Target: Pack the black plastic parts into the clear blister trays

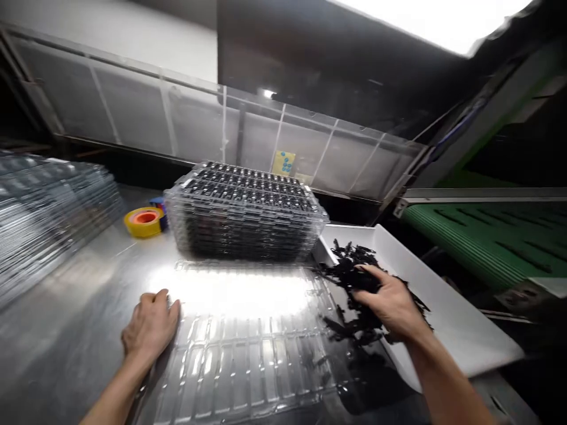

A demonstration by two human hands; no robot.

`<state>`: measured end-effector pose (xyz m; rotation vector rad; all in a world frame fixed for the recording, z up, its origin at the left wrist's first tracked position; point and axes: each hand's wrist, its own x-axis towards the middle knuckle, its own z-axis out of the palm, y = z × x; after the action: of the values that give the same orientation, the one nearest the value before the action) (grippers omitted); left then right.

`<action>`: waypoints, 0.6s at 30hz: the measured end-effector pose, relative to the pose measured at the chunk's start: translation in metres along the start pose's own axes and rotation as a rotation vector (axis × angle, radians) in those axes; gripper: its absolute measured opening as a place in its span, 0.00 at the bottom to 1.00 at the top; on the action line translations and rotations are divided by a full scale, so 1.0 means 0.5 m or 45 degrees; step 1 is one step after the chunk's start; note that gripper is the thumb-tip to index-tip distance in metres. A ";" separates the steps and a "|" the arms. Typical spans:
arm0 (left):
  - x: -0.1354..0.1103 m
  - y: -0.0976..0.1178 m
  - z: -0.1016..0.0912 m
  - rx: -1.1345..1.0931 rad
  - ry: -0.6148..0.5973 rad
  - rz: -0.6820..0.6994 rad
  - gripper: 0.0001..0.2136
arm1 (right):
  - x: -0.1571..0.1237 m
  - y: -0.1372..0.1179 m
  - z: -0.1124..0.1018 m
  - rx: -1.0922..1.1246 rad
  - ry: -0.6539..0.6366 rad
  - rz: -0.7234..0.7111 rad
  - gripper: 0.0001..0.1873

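Note:
My right hand [392, 304] grips a loose clump of small black plastic parts [349, 271] over the near-left rim of a white bin [447, 313]. Parts stick out past the fingers and reach over the tray's right side. A clear plastic tray with long narrow slots [239, 366] lies flat on the metal table, and glare washes out its far half. My left hand [150, 324] rests at the tray's left edge with fingers curled. Its fingertips are hidden, so anything in them does not show.
Behind the tray stands a stack of clear trays filled with black parts [248, 218]. Yellow tape [144, 223] lies to its left. More stacked clear trays [48, 206] fill the far left. On the right, a green conveyor belt [487, 236] carries dark slender pieces.

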<state>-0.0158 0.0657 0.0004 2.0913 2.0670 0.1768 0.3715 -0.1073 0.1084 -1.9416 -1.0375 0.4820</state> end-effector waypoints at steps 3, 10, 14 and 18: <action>-0.008 0.002 0.005 -0.015 0.054 0.003 0.20 | -0.039 -0.031 0.198 0.186 -0.225 -0.087 0.23; -0.007 -0.001 0.015 -0.002 0.065 -0.006 0.19 | -0.106 -0.051 0.409 0.003 -0.520 -0.378 0.33; -0.011 -0.013 0.010 0.060 0.070 0.016 0.19 | -0.074 -0.017 0.347 -0.320 -0.499 -0.505 0.23; -0.003 -0.027 0.007 0.087 0.029 0.036 0.20 | -0.062 0.060 0.267 -0.478 -0.274 -0.391 0.16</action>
<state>-0.0282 0.0638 -0.0061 2.1686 2.0861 0.1369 0.2802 -0.0731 0.0073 -2.0283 -1.6311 0.3445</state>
